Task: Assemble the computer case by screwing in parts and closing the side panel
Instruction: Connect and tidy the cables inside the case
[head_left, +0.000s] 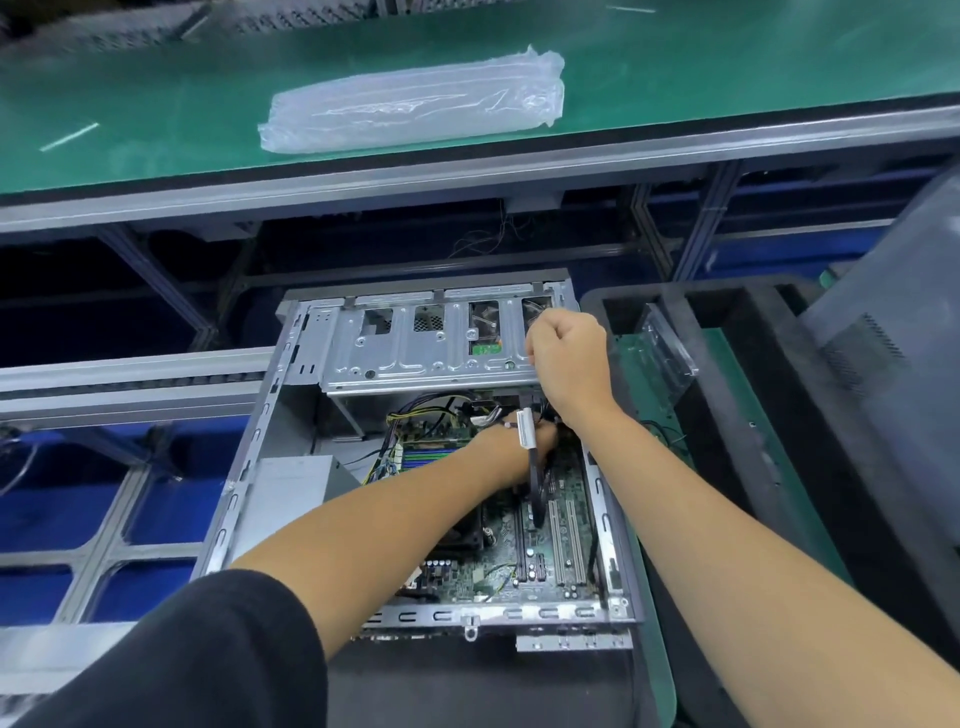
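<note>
- The right hand (566, 364) is curled into a loose fist at the right end of the silver drive cage (431, 345); its fingers are folded in tight, and whatever they may be pinching is hidden behind the knuckles, so I cannot tell if they hold anything.
- The left hand (519, 447) reaches deep into the computer case (249, 467), just below and left of the right fist; its fingers are buried among the wiring, and I cannot make out whether they are apart or closed.
- A black cable (535, 488) with a white label wrapped round it crosses in front of the left hand and runs down from there toward the green motherboard (545, 545).
- The case lies open side up, directly under both hands, side panel off, resting on a dark foam pad (467, 686) on the green-matted table (654, 623).
- Yellow and black wires (415, 410) bunch just left of the left hand's fingers, under the drive cage.
- Well beyond both hands, a clear plastic bag (415, 104) lies on a green conveyor (156, 119).
- Right of the right hand stands a black foam tray (727, 415).
</note>
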